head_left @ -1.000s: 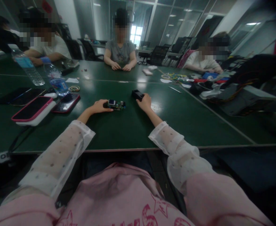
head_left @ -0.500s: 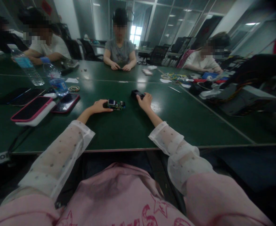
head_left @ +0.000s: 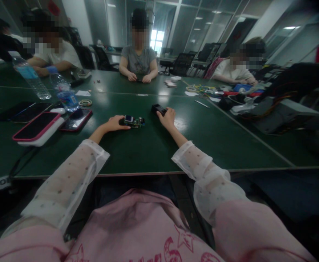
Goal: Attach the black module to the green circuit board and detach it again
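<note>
My left hand (head_left: 115, 123) grips the left end of a small green circuit board (head_left: 135, 122) with a little screen on it, thumb on the near side and fingers on the far side. To the right of it, my right hand (head_left: 168, 117) is closed on a dark box-shaped piece (head_left: 157, 108), perhaps a casing, with its near right end between thumb and fingers. Both pieces are low over the green table (head_left: 137, 153) or resting on it; which of the two I cannot tell. A gap of bare tabletop separates them.
Left of my hands lie a pink-cased phone (head_left: 36, 126) on a white block, another phone (head_left: 76, 119) and two water bottles (head_left: 32, 77). A tape roll (head_left: 85, 103) is behind them. Cables (head_left: 200, 89) and a metal box (head_left: 281, 114) stand at right. Several people sit around the table.
Both hands and the two pieces stay in the same place. Across the table, the person in grey has shifted their hands slightly.
</note>
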Action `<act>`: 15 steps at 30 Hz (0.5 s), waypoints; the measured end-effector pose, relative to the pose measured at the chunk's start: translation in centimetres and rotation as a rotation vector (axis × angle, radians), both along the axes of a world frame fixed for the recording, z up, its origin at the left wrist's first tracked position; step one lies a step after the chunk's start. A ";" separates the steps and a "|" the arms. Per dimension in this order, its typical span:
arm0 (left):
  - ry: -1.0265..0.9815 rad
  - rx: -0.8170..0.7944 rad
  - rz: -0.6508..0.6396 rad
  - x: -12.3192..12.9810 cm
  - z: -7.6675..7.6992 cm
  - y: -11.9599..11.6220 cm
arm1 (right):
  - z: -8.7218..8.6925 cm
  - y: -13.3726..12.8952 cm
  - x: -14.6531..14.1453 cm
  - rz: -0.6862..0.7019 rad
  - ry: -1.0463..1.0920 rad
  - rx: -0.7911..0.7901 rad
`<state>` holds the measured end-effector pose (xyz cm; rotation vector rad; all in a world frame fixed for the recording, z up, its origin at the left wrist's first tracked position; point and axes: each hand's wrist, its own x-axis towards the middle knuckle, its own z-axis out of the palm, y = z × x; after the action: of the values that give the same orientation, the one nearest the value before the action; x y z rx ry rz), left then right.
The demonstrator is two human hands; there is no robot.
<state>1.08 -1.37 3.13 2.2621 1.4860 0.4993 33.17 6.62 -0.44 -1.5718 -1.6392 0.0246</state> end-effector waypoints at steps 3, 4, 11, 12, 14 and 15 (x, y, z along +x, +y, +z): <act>-0.004 0.004 -0.007 0.0 0.1 -0.1 | 0.1 -0.1 0.0 0.001 0.000 -0.006; -0.004 0.003 -0.013 0.0 0.1 0.0 | 0.1 -0.1 0.0 0.001 -0.004 -0.012; -0.004 0.007 -0.023 -0.1 -0.3 0.4 | -0.2 0.4 0.3 0.048 -0.043 -0.049; -0.004 0.007 -0.017 -0.1 -0.3 0.4 | -0.2 0.5 0.4 0.051 -0.034 -0.047; -0.003 0.009 -0.008 0.0 -0.2 0.2 | -0.1 0.6 0.5 0.074 -0.012 -0.057; -0.003 0.008 -0.006 0.0 -0.1 0.1 | 0.0 0.6 0.4 0.103 -0.001 -0.073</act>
<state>1.07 -1.30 2.99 2.2703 1.4782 0.5078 33.61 7.22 -0.40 -1.5399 -1.7360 0.1389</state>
